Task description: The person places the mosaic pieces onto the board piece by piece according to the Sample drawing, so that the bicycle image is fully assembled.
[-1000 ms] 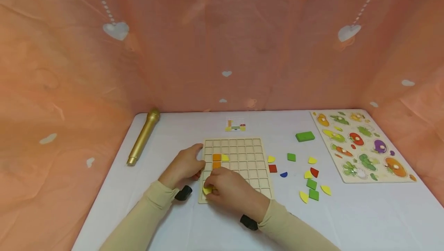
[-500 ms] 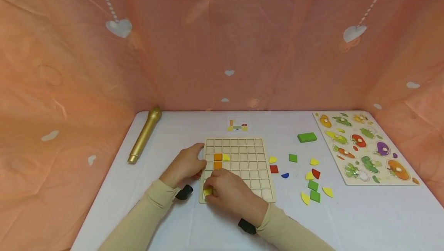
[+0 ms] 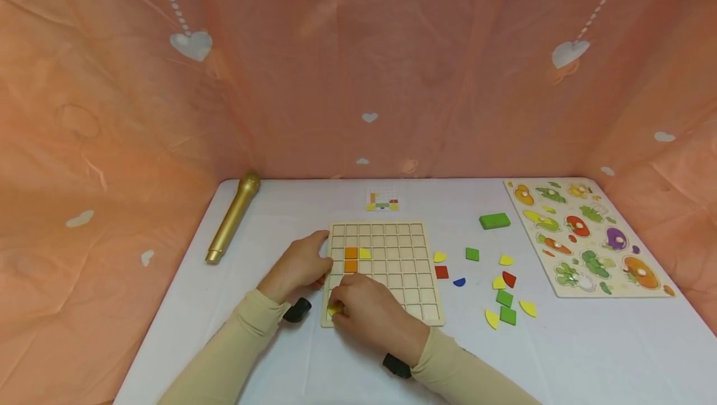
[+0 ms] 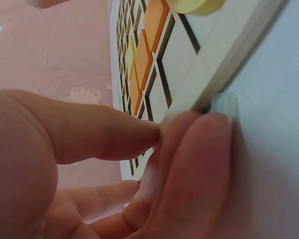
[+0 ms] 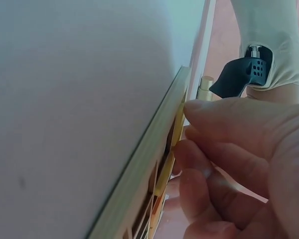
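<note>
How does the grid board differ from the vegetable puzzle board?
The grid board is divided into small square cells, while the vegetable puzzle board bears coloured vegetable shapes. The left hand touches the grid board's edge; neither hand touches the vegetable puzzle board. Both are pale boards lying flat on the white table.

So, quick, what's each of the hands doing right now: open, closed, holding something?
Left hand: closed, gripping the board by its left edge.
Right hand: closed, thumb and fingers on a yellow piece at the near left corner.
</note>
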